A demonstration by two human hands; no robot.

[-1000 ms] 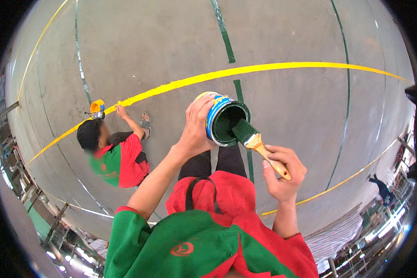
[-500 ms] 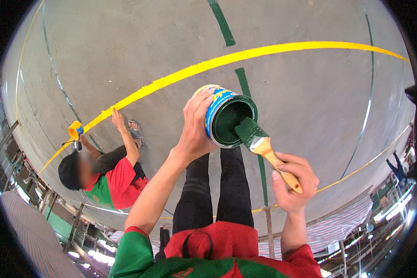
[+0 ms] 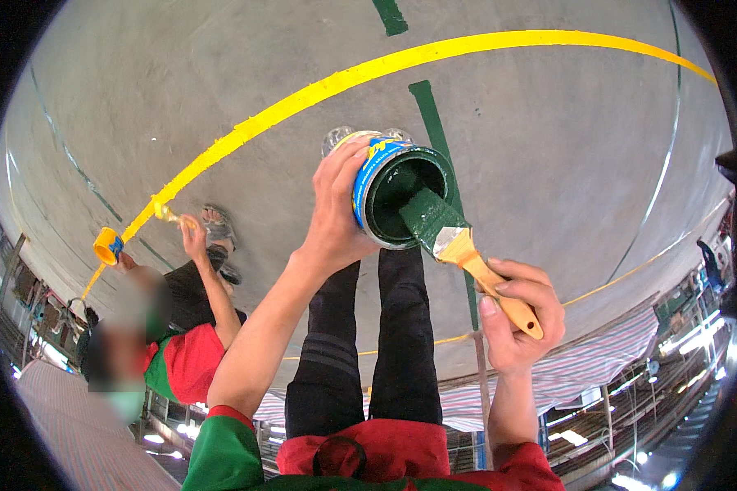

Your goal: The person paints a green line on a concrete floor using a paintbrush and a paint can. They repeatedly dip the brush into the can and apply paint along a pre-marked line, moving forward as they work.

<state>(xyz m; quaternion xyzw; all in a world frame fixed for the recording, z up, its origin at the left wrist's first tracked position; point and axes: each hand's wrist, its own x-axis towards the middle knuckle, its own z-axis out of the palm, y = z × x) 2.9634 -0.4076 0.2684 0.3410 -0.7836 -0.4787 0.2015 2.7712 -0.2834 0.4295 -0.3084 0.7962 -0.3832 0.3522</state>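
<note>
My left hand [image 3: 336,204] is wrapped round the side of a paint can [image 3: 375,168] with a blue and yellow label. The can is tilted so that its open mouth, wet with dark green paint [image 3: 391,195], faces me. Pinched in my right hand [image 3: 526,317] is a flat paintbrush [image 3: 477,263] with a pale wooden handle and a metal ferrule. Its green-coated bristles [image 3: 431,218] rest at the can's lower right rim, with the tip inside the mouth.
A yellow line [image 3: 344,79] curves across the grey concrete floor [image 3: 565,139]. Dark green strips [image 3: 431,114] run beyond and below it. At left a co-worker [image 3: 190,360] crouches with a brush [image 3: 165,214] on the yellow line and a yellow can [image 3: 107,245]. Striped sheeting [image 3: 565,368] hangs behind.
The can and brush have shifted slightly left, and the brush sits a little deeper in the mouth. My view has tilted, and the co-worker's brush now shows on the yellow line.
</note>
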